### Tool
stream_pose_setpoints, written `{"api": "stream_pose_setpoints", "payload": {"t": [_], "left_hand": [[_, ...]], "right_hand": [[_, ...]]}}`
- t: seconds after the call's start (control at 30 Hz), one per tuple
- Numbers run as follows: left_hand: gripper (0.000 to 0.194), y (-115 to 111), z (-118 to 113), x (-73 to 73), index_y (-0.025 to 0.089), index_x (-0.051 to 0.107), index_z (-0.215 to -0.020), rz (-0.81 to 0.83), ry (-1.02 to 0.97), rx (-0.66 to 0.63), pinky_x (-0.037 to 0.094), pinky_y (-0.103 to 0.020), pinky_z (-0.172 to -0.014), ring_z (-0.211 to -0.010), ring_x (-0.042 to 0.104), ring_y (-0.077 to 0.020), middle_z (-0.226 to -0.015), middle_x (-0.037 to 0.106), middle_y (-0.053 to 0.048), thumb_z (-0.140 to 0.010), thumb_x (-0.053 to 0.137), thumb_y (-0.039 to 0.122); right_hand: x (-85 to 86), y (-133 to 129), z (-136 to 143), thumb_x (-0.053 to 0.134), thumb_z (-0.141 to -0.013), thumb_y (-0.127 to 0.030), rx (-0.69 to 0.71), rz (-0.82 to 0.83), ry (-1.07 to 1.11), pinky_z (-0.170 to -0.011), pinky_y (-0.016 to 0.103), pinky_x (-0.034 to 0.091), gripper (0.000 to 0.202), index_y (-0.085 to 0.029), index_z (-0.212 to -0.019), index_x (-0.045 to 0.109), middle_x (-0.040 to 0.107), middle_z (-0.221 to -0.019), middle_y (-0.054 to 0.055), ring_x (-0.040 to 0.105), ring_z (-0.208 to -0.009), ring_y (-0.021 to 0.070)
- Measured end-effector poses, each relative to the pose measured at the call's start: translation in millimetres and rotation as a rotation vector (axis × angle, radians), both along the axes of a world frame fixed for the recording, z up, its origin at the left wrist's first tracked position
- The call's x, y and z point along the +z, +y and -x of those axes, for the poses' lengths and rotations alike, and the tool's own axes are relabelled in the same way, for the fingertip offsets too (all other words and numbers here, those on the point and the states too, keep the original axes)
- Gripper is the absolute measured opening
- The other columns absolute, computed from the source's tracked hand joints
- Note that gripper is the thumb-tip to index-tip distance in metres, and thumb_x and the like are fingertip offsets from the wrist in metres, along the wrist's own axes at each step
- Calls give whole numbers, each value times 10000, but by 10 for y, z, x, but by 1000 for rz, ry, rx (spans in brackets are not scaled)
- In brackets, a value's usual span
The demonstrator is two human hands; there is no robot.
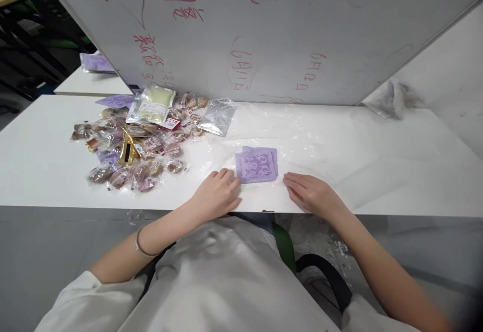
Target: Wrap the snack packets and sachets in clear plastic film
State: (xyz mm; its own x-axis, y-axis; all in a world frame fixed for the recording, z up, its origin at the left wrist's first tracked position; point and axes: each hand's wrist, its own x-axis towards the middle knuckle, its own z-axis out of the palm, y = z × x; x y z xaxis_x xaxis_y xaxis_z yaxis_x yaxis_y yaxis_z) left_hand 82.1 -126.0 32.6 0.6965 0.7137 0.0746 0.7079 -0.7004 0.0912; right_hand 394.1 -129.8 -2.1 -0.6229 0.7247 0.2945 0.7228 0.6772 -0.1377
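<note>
Two overlapping purple printed cards or packets [258, 165] lie on clear plastic film [302, 146] near the table's front edge. My left hand [221, 191] rests at their left side, its fingers curled together at the film; what they pinch, if anything, is too small to tell. On the right, a short gap from the purple pieces, my right hand [307, 191] has its fingers pressed together on the film, and its grip is likewise unclear. A heap of wrapped snacks [151, 146] lies to the left, topped by a pale green pouch [155, 103].
Behind the white table [33, 161] stands a whiteboard [211, 35] with red writing. A silver pouch [218, 116] lies right of the heap. Crumpled plastic [396, 99] sits at the back right. A purple packet [96, 63] lies on another table at the back left.
</note>
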Motion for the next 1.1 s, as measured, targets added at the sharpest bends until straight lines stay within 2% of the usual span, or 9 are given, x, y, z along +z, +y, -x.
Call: {"api": "stream_pose_setpoints", "payload": {"t": [0.1,0.17,0.4,0.5,0.63,0.77,0.87,1.0,1.1], "left_hand": [[338,-44,239,-85,172,641,-1104,60,12,61,505,-422,-926,-1183,588,-301,-1227,642,-159,-843,461,57],[441,7,418,-66,178,638,-1171,158,-46,90,485,-387,-986,-1260,563,-271,-1329,618,-129,-830,410,17],[332,266,695,132,231,712,-919,658,-453,366,506,-283,-699,-815,701,-213,-923,765,-30,-947,464,450],[390,319,596,45,189,648,-855,570,-512,580,436,-263,-583,-640,633,-189,-696,705,-32,-954,432,499],[307,345,483,-95,185,612,-1052,300,-177,656,382,-283,-584,-663,630,-226,-708,685,-51,-984,396,393],[312,329,423,-111,170,595,-1193,58,76,608,446,-337,-643,-858,660,-298,-934,702,-137,-983,406,303],[367,265,368,-83,193,555,-1317,-216,-8,451,494,-428,-796,-1093,602,-338,-1224,624,-188,-965,460,233],[345,183,281,-116,209,604,-1265,-145,-128,-35,444,-487,-1029,-1255,538,-312,-1248,644,-125,-955,547,349],[372,216,282,-208,179,584,-1307,4,-126,-65,369,-521,-1134,-1332,500,-291,-1340,620,-114,-975,504,327]], "right_hand": [[-44,51,-54,448,-943,-153,-17,-5,-25,-866,414,590,263,-211,-956,703,750,-1013,90,708,-974,239],[-45,74,-90,430,-946,-162,-67,-11,-30,-765,381,577,251,-204,-883,669,741,-936,98,702,-884,235],[15,191,-149,424,-849,-187,-419,294,295,-611,297,453,130,-223,-790,534,640,-730,28,592,-657,181],[38,298,-71,406,-873,-244,-554,413,304,-603,303,410,132,-220,-811,520,634,-720,26,571,-644,188],[48,415,51,449,-880,-305,-733,419,16,-567,312,349,135,-209,-861,543,628,-687,29,534,-573,194],[83,382,11,529,-866,-305,-668,11,-109,-711,405,441,191,-151,-931,622,676,-890,137,620,-808,289],[143,226,-76,582,-859,-245,-377,-251,-54,-878,473,472,167,-142,-969,653,690,-1010,159,626,-989,318],[98,48,-129,542,-887,-163,-13,-61,23,-952,402,533,313,-136,-1186,628,679,-1188,139,629,-1127,258],[-42,90,-166,481,-927,-137,-43,16,28,-1034,414,518,411,-154,-1328,569,613,-1351,122,583,-1250,243]]}}
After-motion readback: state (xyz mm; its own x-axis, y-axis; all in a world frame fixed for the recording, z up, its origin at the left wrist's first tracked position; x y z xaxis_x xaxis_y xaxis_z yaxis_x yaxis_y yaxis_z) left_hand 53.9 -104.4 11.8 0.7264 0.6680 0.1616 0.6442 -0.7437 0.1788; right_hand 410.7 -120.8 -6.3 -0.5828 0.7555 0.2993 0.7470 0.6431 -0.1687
